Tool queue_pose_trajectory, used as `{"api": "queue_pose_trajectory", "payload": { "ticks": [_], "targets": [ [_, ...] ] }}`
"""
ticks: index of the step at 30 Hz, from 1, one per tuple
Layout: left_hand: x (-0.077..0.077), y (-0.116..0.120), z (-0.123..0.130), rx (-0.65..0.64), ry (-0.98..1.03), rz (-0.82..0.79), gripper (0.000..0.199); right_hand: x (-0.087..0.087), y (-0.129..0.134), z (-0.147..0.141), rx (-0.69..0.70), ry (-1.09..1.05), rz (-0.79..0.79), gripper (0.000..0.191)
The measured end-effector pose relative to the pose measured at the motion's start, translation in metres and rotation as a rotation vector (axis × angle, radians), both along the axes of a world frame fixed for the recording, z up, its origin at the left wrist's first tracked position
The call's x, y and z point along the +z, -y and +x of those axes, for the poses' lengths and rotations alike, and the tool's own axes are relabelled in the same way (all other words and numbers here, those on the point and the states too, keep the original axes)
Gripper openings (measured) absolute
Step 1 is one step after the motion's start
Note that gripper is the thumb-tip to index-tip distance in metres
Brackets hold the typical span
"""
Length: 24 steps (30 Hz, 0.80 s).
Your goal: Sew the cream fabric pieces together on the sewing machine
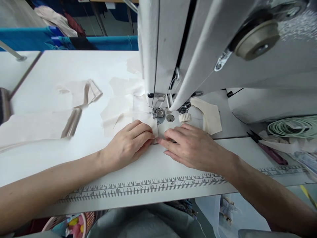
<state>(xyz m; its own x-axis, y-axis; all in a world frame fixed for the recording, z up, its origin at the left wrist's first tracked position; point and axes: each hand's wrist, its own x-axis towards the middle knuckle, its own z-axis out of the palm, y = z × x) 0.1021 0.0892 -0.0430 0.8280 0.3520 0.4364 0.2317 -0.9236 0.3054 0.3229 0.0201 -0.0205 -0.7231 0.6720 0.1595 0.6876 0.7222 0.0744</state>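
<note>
A white fabric piece (142,116) lies on the sewing machine bed, its right edge running up to the presser foot (158,113). Over its near corner my left hand (128,142) has its fingers bent and pressed together, gripping the cloth. From the other side my right hand (192,147) meets it, with thumb and index fingertip closed at the same fabric edge. The two hands' fingertips almost touch just in front of the presser foot. What lies under the left fingers is hidden. The sewing machine head (170,49) rises above both hands.
Stacked pale fabric pieces (42,125) and a folded bundle (83,92) lie on the left. A curved cream piece (213,115) sits right of the needle. Dark-red thread snips (272,152) and a green cord coil (292,127) are farther right. A printed ruler (148,185) lines the front edge.
</note>
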Motion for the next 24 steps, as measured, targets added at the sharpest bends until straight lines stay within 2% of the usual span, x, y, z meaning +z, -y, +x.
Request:
{"api": "queue_pose_trajectory", "payload": {
  "ticks": [5, 8, 17, 24],
  "targets": [
    [0.0013, -0.001, 0.0009, 0.015, 0.021, -0.063, 0.007, -0.0016, 0.0004, -0.0007, -0.008, 0.013, 0.025, 0.028],
    [0.0012, -0.0008, 0.0006, 0.002, 0.014, -0.042, 0.007, -0.0021, 0.0002, -0.0009, -0.008, 0.012, 0.019, 0.026],
    [0.0029, 0.0032, -0.002, -0.013, -0.052, 0.257, 0.014, -0.0015, 0.0005, -0.0001, -0.004, -0.014, -0.038, 0.025],
    [0.0045, 0.0034, -0.0015, 0.006, -0.055, 0.31, 0.012, -0.0008, 0.0008, -0.0003, 0.001, -0.007, -0.022, 0.023]
  ]
}}
